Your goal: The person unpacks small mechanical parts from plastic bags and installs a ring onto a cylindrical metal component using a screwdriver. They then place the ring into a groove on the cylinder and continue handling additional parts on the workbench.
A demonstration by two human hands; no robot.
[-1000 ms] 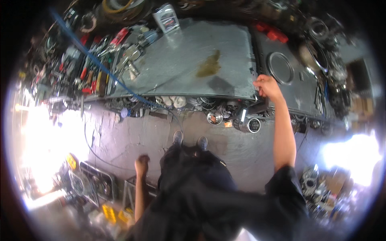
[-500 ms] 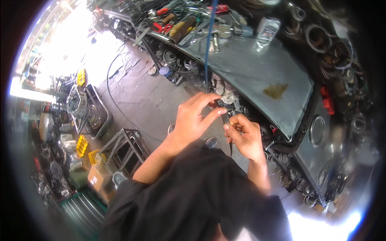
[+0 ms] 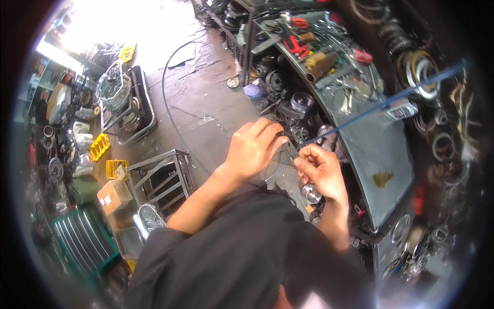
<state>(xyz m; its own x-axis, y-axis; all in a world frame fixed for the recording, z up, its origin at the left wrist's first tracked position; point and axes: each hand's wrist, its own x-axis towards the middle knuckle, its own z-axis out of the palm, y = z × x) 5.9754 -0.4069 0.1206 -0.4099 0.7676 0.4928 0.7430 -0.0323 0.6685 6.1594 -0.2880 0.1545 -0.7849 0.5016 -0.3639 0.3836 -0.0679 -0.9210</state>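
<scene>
Between my hands is a short, dark, narrow strip [image 3: 292,150] with what looks like a ridged surface; its exact kind cannot be made out. My left hand [image 3: 251,150] is closed in a pinch at its upper left end, thumb against fingertips. At the strip's lower right end my right hand [image 3: 321,170] is closed too, thumb pressed to curled fingers. Both hands are in mid-air in front of my body, left of the metal-topped workbench [image 3: 368,149]. The fingers hide both ends of the strip.
A blue cord [image 3: 386,103] crosses over the bench beside my right hand. Pliers and other hand tools [image 3: 329,67] crowd the bench's far end. Leftward stand a metal frame [image 3: 159,180], a cardboard box [image 3: 113,196] and a green crate [image 3: 85,239]. A black cable [image 3: 164,87] lies across the floor.
My view has turned, so the bench shows farther right and the blue cord now runs slantwise. Both hands keep their pinch on the strip; its dangling dark tail no longer shows.
</scene>
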